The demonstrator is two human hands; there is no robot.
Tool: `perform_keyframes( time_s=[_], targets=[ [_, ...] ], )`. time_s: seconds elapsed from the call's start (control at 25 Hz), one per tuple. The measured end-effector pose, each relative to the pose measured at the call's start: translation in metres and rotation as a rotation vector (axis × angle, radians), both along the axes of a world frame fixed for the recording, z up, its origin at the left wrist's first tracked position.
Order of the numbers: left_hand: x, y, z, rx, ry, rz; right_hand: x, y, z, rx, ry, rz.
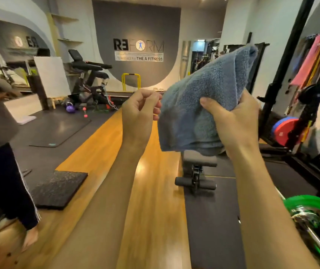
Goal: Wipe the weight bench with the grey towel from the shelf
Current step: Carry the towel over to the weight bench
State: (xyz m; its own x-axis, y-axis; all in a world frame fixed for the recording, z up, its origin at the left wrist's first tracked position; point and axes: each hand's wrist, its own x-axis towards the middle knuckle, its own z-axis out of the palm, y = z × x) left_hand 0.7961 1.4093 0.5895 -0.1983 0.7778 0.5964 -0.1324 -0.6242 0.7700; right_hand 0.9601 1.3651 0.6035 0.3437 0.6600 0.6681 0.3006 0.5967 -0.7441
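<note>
A blue-grey towel [199, 101] hangs folded in the air in front of me, its top corner pointing up to the right. My right hand [234, 121] grips its right side, thumb pressed across the cloth. My left hand [139, 111] is beside the towel's left edge with fingers curled; whether the fingertips pinch the edge I cannot tell. Below and behind the towel stands the weight bench [198, 162], dark grey padded, its foot rollers toward me; the towel hides most of its top.
A person in dark trousers [2, 181] walks at the left. A black rubber tile [58, 188] lies on the wooden floor. A barbell with green plates [308, 210] sits at lower right, a black rack with coloured plates [285, 131] at right. An exercise bike [89, 78] stands at the back.
</note>
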Motion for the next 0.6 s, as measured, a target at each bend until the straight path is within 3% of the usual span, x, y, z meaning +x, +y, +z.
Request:
perform_keyframes(
  time_s=[0.32, 0.6],
  targets=[
    [-0.045, 0.369, 0.003, 0.041, -0.043, -0.094, -0.061, 0.349, -0.012, 0.022, 0.017, -0.002],
    [-0.043, 0.674, 0.029, 0.073, -0.029, -0.165, -0.068, 0.636, 0.016, 0.054, -0.054, -0.108]
  ],
)
